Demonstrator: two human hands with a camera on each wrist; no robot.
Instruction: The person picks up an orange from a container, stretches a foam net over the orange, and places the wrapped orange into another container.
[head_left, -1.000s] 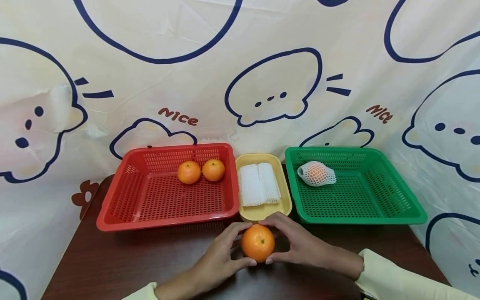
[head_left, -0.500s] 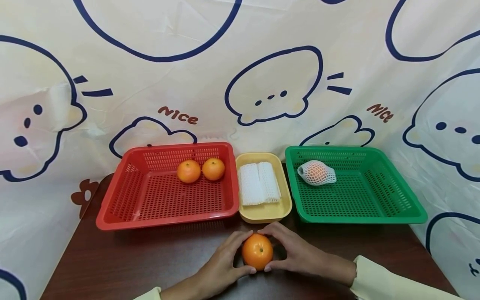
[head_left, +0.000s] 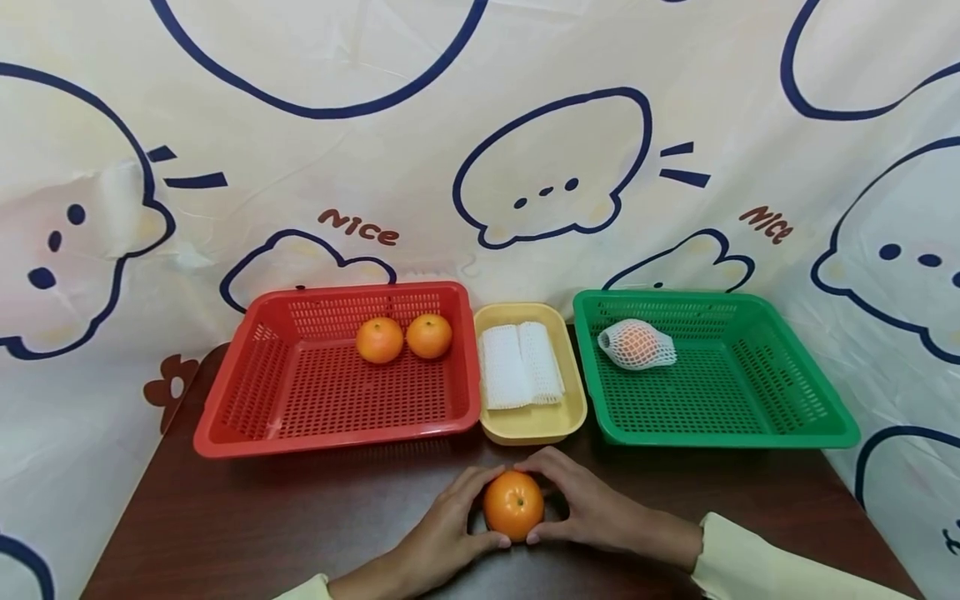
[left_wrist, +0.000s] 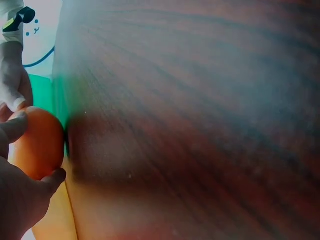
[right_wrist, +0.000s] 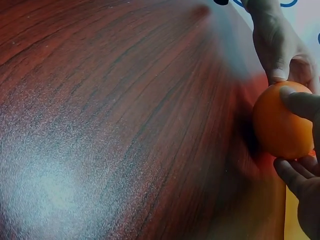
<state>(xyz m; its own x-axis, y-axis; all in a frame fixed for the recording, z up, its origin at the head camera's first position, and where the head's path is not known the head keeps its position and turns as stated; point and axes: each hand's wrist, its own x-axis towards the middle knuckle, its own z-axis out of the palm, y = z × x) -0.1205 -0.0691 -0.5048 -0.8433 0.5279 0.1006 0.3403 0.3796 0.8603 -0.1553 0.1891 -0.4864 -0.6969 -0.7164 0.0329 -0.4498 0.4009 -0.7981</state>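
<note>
Clock centred on the held orange (head_left: pixel 513 506), head view: 12 is blocked by the yellow tray (head_left: pixel 532 422), 10 by the red basket (head_left: pixel 315 392), 2 by the green basket (head_left: pixel 697 400), with tight gaps between them and the printed backdrop (head_left: pixel 300 167) behind. Left grip (head_left: pixel 446 527) and left forearm (head_left: pixel 367 577) take 8 to 9; right grip (head_left: pixel 585 506) and right sleeve (head_left: pixel 757 558), 3 to 4. Open lanes: bare worktop (head_left: pixel 262 517) past left grip at 9, a slot at 6 between both arms, thin strip at 12 before the tray.
</note>
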